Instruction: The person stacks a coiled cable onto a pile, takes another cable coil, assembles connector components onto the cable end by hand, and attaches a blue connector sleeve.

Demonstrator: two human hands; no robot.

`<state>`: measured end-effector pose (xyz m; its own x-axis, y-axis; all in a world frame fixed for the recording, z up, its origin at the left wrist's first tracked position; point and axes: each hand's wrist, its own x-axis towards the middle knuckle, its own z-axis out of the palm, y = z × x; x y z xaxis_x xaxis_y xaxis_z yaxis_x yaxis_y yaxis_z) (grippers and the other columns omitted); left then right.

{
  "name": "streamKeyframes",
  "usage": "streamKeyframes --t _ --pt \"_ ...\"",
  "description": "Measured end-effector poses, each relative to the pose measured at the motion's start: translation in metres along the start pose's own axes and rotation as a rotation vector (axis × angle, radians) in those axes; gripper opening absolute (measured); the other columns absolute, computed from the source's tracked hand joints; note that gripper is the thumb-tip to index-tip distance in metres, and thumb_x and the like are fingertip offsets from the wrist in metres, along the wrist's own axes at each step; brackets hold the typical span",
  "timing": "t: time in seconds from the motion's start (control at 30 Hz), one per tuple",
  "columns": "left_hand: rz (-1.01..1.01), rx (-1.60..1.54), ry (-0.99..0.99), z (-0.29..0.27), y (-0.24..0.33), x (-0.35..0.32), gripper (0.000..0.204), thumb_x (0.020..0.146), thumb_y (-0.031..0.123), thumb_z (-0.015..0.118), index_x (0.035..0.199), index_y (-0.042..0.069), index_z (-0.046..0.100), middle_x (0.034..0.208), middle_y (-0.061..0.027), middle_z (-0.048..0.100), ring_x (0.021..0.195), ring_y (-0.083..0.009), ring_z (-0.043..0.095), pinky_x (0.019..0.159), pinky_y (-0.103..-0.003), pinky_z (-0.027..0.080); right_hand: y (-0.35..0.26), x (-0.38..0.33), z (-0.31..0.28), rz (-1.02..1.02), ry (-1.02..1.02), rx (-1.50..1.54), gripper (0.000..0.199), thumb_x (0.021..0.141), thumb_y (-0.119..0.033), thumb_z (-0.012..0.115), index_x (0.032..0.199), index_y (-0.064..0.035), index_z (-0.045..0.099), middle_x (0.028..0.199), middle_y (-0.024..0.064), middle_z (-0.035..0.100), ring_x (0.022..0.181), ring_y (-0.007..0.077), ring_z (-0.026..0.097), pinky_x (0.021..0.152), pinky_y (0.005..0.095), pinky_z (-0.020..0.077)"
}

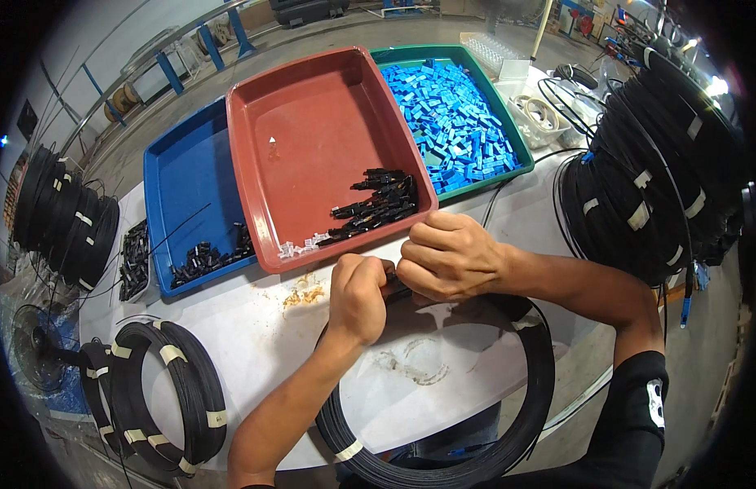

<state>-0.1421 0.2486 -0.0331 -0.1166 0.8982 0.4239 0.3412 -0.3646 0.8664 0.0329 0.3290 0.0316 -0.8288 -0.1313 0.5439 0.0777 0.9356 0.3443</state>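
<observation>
My left hand (pixel 358 298) and my right hand (pixel 450 257) are both closed and almost touch, just in front of the red tray (pixel 305 138). Between them a small black part (pixel 394 284) shows, mostly covered by my fingers, so its kind is hard to make out. Below my hands lies a large coil of black cable (pixel 543 359), bound with pale tape, partly on the white table (pixel 443 407) and reaching over its near edge. In the red tray's near corner sit black connectors (pixel 378 204) and small clear pieces (pixel 303 244).
Left of the red tray is a blue tray (pixel 190 163) with black parts; right, a green tray (pixel 525 155) of blue connectors (pixel 451 114). Cable coils (pixel 170 391) stand at the near left. Big stacks of black coils rise at the left (pixel 64 212) and right (pixel 639 171).
</observation>
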Motion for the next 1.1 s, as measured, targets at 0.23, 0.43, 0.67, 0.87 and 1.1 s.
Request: streamKeyframes --t 0.23,0.43,0.67,0.87,1.1 --pt "0.502 0.35 0.128 0.007 0.026 0.004 0.009 0.069 -0.006 0.058 0.069 0.0 0.052 0.068 -0.0131 0.056 0.06 -0.0302 0.053 0.051 -0.042 0.039 -0.009 -0.007 0.002 0.258 0.035 0.426 0.029 0.062 -0.023 0.07 0.076 -0.0057 0.051 0.072 0.0074 0.051 0.071 0.0266 0.05 0.066 0.0383 0.0401" --pt "0.602 0.331 0.285 0.012 0.02 0.008 0.011 0.075 -0.001 0.052 0.065 -0.001 0.049 0.061 -0.0135 0.051 0.052 -0.0292 0.049 0.047 -0.042 0.036 -0.017 0.006 -0.013 0.586 -0.128 0.759 0.017 0.081 -0.017 0.053 0.081 -0.0003 0.057 0.071 0.0196 0.054 0.073 0.0387 0.053 0.07 0.0478 0.0425" --pt "-0.031 -0.076 -0.104 -0.005 0.041 0.01 0.035 0.082 0.021 0.04 0.055 -0.001 0.036 0.047 -0.0121 0.034 0.044 -0.0216 0.035 0.046 -0.039 0.027 -0.01 0.001 -0.035 0.509 -0.397 0.65 0.016 0.087 -0.017 0.055 0.096 -0.0032 0.058 0.083 0.0112 0.058 0.084 0.0283 0.056 0.085 0.0436 0.0357" --pt "-0.164 -0.248 -0.16 -0.004 0.044 0.011 0.037 0.087 0.022 0.039 0.057 0.001 0.031 0.051 -0.002 0.029 0.049 -0.0116 0.028 0.049 -0.034 0.021 -0.017 -0.008 -0.02 0.297 0.002 0.128 0.019 0.078 -0.017 0.071 0.088 -0.0061 0.06 0.083 0.0038 0.059 0.081 0.0216 0.058 0.078 0.0372 0.0432" --pt "-0.348 -0.408 -0.153 -0.003 0.043 0.013 0.039 0.089 0.019 0.039 0.054 0.006 0.031 0.052 0.0012 0.032 0.05 -0.0092 0.027 0.048 -0.032 0.021 -0.004 -0.019 -0.004 0.048 0.041 -0.157 0.024 0.076 -0.022 0.071 0.096 -0.0103 0.064 0.096 0.0026 0.062 0.078 0.0144 0.056 0.068 0.0323 0.04"
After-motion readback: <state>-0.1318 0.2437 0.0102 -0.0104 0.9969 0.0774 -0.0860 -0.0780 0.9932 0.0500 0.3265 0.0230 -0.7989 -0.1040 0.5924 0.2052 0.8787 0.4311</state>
